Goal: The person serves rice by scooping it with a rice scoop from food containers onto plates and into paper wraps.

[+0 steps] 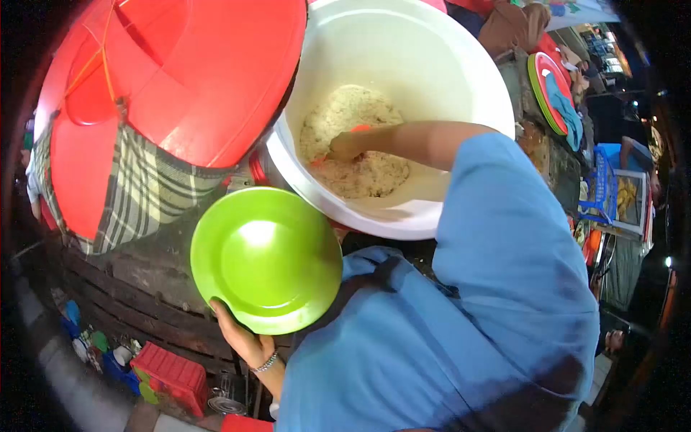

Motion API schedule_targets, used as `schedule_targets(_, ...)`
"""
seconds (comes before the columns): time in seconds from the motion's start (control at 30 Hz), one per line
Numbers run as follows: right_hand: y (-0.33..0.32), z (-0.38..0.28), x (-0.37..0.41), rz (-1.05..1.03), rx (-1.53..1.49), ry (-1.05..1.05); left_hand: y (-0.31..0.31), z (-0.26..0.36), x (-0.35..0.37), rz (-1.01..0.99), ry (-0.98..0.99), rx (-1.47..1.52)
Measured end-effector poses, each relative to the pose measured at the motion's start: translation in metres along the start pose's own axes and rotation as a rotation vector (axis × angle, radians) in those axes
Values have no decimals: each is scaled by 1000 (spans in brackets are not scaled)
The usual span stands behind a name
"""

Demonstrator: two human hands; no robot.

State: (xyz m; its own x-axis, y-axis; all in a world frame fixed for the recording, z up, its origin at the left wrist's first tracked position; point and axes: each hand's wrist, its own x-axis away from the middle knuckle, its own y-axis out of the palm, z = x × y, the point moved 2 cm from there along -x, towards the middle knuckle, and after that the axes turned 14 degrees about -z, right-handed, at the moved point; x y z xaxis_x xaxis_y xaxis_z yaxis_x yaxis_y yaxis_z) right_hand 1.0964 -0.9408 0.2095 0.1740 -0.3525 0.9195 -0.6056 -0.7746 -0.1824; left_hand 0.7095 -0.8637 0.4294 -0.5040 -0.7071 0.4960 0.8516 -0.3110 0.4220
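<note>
1. Apparently, you're at the scooping step: your right hand (pixel 347 146) curls around a red-orange utensil (pixel 360 128), mostly hidden.
2. Beneath and around that hand lies what looks like rice (pixel 353 104), inside the white tub (pixel 461 79).
3. Your left hand (pixel 243 342) grips 1 green plate (pixel 266 261) by its rim, its inside bare.
4. Judging from this, your next move needs a steady lift and a level plate.
</note>
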Motion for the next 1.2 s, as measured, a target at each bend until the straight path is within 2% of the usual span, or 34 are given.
schedule_targets(0.03,1,13,5,-50,-160,21,0,-7,5,21,0,17)
schedule_targets(0.1,-5,1,63,-124,-482,84,-1,-20,9,35,-6,72)
schedule_targets(0.17,-4,33,82,-158,-5,-6,5,-20,10,70,-24,70)
schedule_targets(0.27,-18,97,112,-83,552,288,-2,-25,6,76,-40,92)
schedule_targets(0.33,-27,110,122,-22,773,330,-10,-27,3,85,-48,63)
schedule_targets(0.37,-34,105,128,316,546,166,-3,-25,4,68,-41,54)
schedule_targets(0.43,-43,95,130,627,298,-15,4,-21,6,103,-39,37)
schedule_targets(0.5,-51,36,147,366,373,37,2,-22,9,105,-37,29)
schedule_targets(0.53,-51,36,142,367,370,29,3,-22,11,110,-35,22)
schedule_targets(0.6,-57,41,124,421,759,-7,6,-22,16,132,-33,-7)
schedule_targets(0.63,-63,63,88,421,719,152,6,-24,17,142,-2,5)
schedule_targets(0.67,-69,70,79,418,722,145,7,-25,18,151,-1,4)
schedule_targets(0.73,-79,86,70,486,483,225,9,-24,21,163,-16,-58)
schedule_targets(0.8,-81,80,69,548,512,163,11,-23,20,166,-34,-58)
schedule_targets(0.87,-77,63,67,591,309,218,11,-23,20,169,-58,-58)
schedule_targets(1.0,-62,63,27,562,342,133,2,-36,25,217,14,-81)
schedule_targets(1.07,-53,65,12,484,96,102,8,-39,29,253,43,-115)
schedule_targets(1.1,-45,62,5,518,-51,15,13,-39,30,282,29,-113)
schedule_targets(1.17,-33,53,-5,454,-100,13,30,-36,33,354,2,-173)
schedule_targets(1.2,-23,43,-6,393,-156,12,22,-41,32,286,27,-203)
